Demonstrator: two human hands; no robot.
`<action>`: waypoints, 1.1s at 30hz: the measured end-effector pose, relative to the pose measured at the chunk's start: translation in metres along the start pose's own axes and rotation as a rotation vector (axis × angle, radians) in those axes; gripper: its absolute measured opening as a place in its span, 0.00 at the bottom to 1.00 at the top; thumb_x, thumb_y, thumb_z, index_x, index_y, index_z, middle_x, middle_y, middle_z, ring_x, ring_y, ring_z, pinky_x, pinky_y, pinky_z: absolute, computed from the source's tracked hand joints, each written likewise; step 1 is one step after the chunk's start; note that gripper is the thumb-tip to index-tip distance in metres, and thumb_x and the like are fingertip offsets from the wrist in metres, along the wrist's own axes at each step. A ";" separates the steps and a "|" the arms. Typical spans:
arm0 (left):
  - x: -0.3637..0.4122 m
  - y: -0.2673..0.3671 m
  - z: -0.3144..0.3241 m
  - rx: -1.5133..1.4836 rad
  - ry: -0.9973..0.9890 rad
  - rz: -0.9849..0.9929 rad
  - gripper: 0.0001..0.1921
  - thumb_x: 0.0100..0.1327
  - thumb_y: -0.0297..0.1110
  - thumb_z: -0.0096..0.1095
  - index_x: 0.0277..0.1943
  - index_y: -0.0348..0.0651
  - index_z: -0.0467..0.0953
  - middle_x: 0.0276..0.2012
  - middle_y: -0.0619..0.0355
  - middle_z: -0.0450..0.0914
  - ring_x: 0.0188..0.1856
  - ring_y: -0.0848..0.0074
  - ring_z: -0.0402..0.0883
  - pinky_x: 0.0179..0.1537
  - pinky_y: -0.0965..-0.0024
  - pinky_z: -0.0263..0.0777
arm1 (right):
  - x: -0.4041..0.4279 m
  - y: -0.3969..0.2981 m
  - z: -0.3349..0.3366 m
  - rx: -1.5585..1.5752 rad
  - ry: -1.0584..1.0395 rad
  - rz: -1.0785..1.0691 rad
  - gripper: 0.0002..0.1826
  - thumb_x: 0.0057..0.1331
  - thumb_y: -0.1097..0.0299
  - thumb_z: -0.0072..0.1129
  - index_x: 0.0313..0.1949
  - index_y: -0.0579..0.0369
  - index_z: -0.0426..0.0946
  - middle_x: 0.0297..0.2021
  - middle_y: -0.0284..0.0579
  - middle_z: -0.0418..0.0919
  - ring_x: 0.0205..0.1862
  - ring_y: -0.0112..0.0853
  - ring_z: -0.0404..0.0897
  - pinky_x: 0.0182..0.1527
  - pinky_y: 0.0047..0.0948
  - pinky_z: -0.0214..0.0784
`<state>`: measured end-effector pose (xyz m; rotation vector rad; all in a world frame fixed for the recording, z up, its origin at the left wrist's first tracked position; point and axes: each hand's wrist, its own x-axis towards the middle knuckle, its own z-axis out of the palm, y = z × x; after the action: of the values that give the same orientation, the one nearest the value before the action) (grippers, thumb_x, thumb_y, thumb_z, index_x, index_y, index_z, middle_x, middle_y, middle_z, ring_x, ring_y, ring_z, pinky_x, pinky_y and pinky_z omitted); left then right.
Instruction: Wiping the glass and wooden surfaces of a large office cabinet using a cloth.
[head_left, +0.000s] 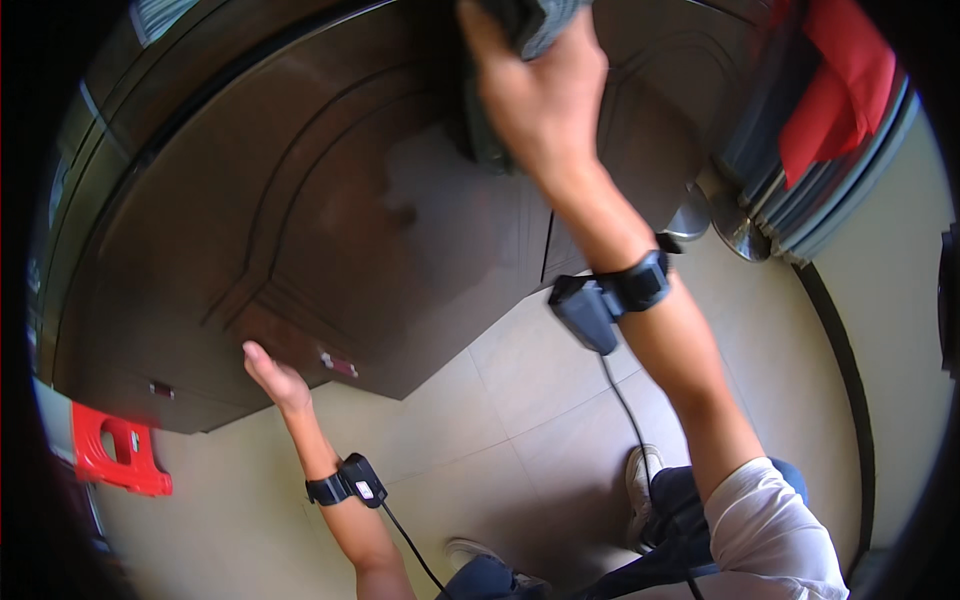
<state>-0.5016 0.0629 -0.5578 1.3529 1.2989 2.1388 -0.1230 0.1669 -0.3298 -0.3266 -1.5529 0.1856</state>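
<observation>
My right hand (540, 97) reaches up to the top of the view and is closed on a grey cloth (553, 30), against the dark brown panelled wooden furniture front (337, 210). Part of the cloth is cut off by the upper rim. At the lower left, my left hand (279, 379) holds nothing; it is beside the lower part of the same dark panel, left of a small metal and red fitting (339, 365). Whether it touches the wood I cannot tell. Each forearm wears a black strapped device with a cable.
A red plastic stool (120, 454) stands at the far left by the furniture. On the right, a red cloth (844, 90) hangs over grey-blue folded material beside round metal bases (739, 229). Below is a light tiled floor (487, 450), with a wall and dark skirting at the right.
</observation>
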 end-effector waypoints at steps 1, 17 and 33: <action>0.000 -0.004 0.003 -0.070 -0.032 0.055 0.33 0.75 0.58 0.44 0.59 0.31 0.73 0.60 0.52 0.76 0.62 0.70 0.72 0.63 0.67 0.63 | -0.002 0.001 -0.022 0.198 -0.308 0.022 0.31 0.64 0.51 0.64 0.64 0.47 0.73 0.74 0.46 0.60 0.76 0.47 0.54 0.74 0.63 0.35; -0.023 0.038 0.072 -0.202 0.265 -0.103 0.40 0.72 0.62 0.45 0.71 0.31 0.61 0.72 0.49 0.62 0.71 0.60 0.62 0.72 0.60 0.55 | -0.354 0.183 0.014 -0.333 0.451 1.205 0.36 0.73 0.44 0.48 0.66 0.64 0.62 0.58 0.68 0.76 0.61 0.59 0.74 0.65 0.45 0.63; -0.026 0.057 0.070 -0.017 0.347 -0.113 0.39 0.71 0.58 0.51 0.66 0.23 0.66 0.67 0.43 0.68 0.64 0.61 0.70 0.67 0.62 0.63 | -0.412 0.203 -0.004 0.089 0.265 1.683 0.37 0.74 0.42 0.50 0.71 0.57 0.62 0.65 0.49 0.71 0.65 0.39 0.71 0.66 0.39 0.62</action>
<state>-0.4186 0.0521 -0.5155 0.9030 1.4367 2.3700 -0.1077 0.2261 -0.7848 -1.4519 -0.6430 1.4207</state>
